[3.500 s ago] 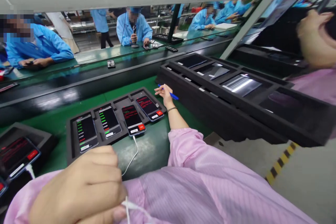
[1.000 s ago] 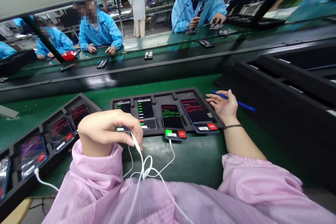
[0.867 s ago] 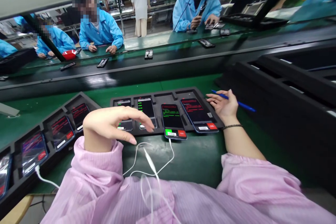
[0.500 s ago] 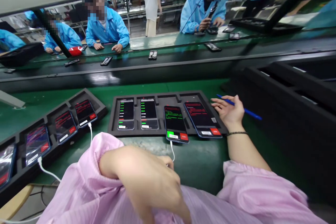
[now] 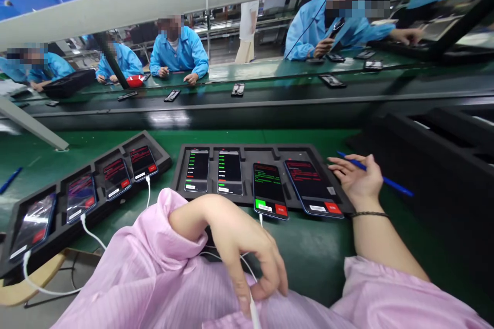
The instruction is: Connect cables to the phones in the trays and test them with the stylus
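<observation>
Low in the middle, my left hand [image 5: 250, 252] pinches a white charging cable [image 5: 254, 313] between thumb and fingers, close to my shirt. My right hand [image 5: 360, 180] rests palm up beside the tray's right end, fingers loosely curled. A blue pen [image 5: 397, 185] runs through it, between thumb and fingers. The black foam tray [image 5: 260, 154] in front of me holds several phones with lit screens. One phone [image 5: 270, 190] shows green text, its lower edge over the tray's rim and a white cable at its bottom. The phone [image 5: 313, 185] to its right shows red text.
Another foam tray [image 5: 65, 239] with several phones, some cabled, slants away on the left. Another blue pen [image 5: 11, 180] lies farther left. Stacked black trays [image 5: 424, 175] stand at the right. Opened phones [image 5: 238, 89] lie along the line, with co-workers [image 5: 179, 54] in blue behind.
My left hand has turned and the white cable in its fingers has come into view. My head view has shifted left and slightly up. The right hand stays beside the tray with the pen.
</observation>
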Motion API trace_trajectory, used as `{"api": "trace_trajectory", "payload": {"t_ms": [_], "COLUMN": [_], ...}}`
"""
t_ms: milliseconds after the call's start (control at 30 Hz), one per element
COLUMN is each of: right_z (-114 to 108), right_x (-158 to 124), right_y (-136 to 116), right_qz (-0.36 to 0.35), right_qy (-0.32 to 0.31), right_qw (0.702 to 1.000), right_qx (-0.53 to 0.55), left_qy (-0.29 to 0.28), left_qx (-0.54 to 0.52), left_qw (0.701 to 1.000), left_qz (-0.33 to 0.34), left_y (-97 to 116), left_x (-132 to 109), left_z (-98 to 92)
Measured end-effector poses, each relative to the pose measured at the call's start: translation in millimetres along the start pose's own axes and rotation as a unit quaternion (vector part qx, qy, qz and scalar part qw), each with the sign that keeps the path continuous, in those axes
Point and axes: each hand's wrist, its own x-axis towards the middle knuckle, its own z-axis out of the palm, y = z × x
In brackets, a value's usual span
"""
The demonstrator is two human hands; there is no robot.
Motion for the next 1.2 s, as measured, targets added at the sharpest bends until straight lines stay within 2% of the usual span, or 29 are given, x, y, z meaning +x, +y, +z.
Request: {"api": "trace_trajectory", "payload": {"t_ms": [67, 133, 167, 233, 267, 333, 400, 433, 467, 533, 567, 633, 700, 767, 833, 933, 967, 1000, 1033, 1067, 1200], "right_z": [2, 4, 4, 3, 2, 2, 5, 7, 11, 18, 22, 26, 26, 22, 18, 14, 14, 15, 15, 16, 18], "right_x": [-2, -3, -3, -8, -13, -31, -61, -77, -94, -123, -132, -142, -141, -138, -137, -142, -144, -145, -146, -146, -139], "right_y": [-2, -7, -9, -16, -19, -22, -21, -19, -15, -6, -2, 4, 7, 8, 8, 11, 13, 16, 18, 20, 23], "right_qz": [0.001, -0.011, -0.021, -0.063, -0.102, -0.214, -0.354, -0.419, -0.47, -0.508, -0.513, -0.514, -0.507, -0.495, -0.48, -0.41, -0.386, -0.375, -0.381, -0.4, -0.492], "right_qy": [0.007, 0.019, 0.029, 0.045, 0.044, 0.007, -0.098, -0.176, -0.269, -0.4, -0.437, -0.466, -0.468, -0.456, -0.415, -0.304, -0.269, -0.243, -0.229, -0.224, -0.237], "right_qw": [1.0, 0.999, 0.999, 0.996, 0.992, 0.971, 0.915, 0.866, 0.804, 0.708, 0.677, 0.65, 0.649, 0.675, 0.728, 0.834, 0.856, 0.865, 0.859, 0.841, 0.737], "right_qx": [-0.015, -0.028, -0.031, -0.046, -0.059, -0.102, -0.168, -0.207, -0.246, -0.284, -0.296, -0.31, -0.319, -0.303, -0.259, -0.21, -0.214, -0.229, -0.254, -0.286, -0.399], "left_qy": [-0.077, -0.1, -0.084, -0.01, 0.031, 0.076, 0.076, 0.067, 0.058, 0.039, 0.034, 0.049, 0.091, 0.134, 0.171, 0.24, 0.265, 0.291, 0.319, 0.348, 0.479], "left_qx": [-0.103, -0.157, -0.156, -0.107, -0.071, -0.008, 0.028, 0.037, 0.042, 0.051, 0.059, 0.09, 0.132, 0.174, 0.209, 0.251, 0.266, 0.284, 0.304, 0.325, 0.378], "left_qw": [0.991, 0.98, 0.982, 0.994, 0.997, 0.997, 0.997, 0.997, 0.997, 0.998, 0.997, 0.995, 0.987, 0.976, 0.963, 0.938, 0.927, 0.913, 0.897, 0.878, 0.778], "left_qz": [-0.043, -0.065, -0.057, -0.019, 0.001, 0.02, 0.019, 0.011, -0.001, -0.024, -0.027, -0.019, -0.009, -0.004, -0.004, -0.01, -0.013, -0.016, -0.026, -0.041, -0.15], "left_y": [-6, -5, -2, 9, 16, 32, 46, 53, 58, 67, 70, 73, 75, 78, 81, 85, 86, 86, 86, 86, 88], "left_x": [3, 2, 0, -9, -14, -24, -32, -35, -37, -39, -39, -39, -41, -44, -47, -47, -44, -41, -38, -34, -24], "left_z": [-5.2, -7.1, -7.0, -4.5, -2.4, 3.3, 10.3, 14.0, 17.5, 23.2, 25.2, 27.5, 28.5, 29.9, 33.2, 43.3, 47.9, 52.9, 58.1, 63.3, 77.7]}}
